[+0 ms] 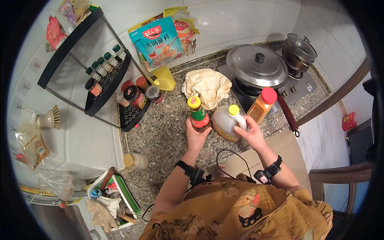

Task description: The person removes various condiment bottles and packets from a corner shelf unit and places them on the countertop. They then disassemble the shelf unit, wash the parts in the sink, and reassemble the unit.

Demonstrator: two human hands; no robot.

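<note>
My left hand (196, 137) is wrapped round a dark sauce bottle (199, 116) with a yellow cap and a green and red label. The bottle stands upright over the granite counter (164, 138). My right hand (250, 133) grips the handle of a whitish plastic jug (226, 123) with a yellow cap, just right of the bottle. Close behind the right hand stands a clear seasoning jar (262, 105) with a red lid and orange-brown powder inside. A crumpled cream cloth (208, 86) lies behind the bottle. Whether the jug's base touches the counter, I cannot tell.
At the right back, a lidded pan (257, 66) sits on the gas stove (298, 86), its handle reaching toward me, beside a small lidded pot (299, 52). A black corner rack (108, 82) with spice jars stands left. Nearer are a yellow-lidded jar (136, 161) and a utensil bin (127, 196).
</note>
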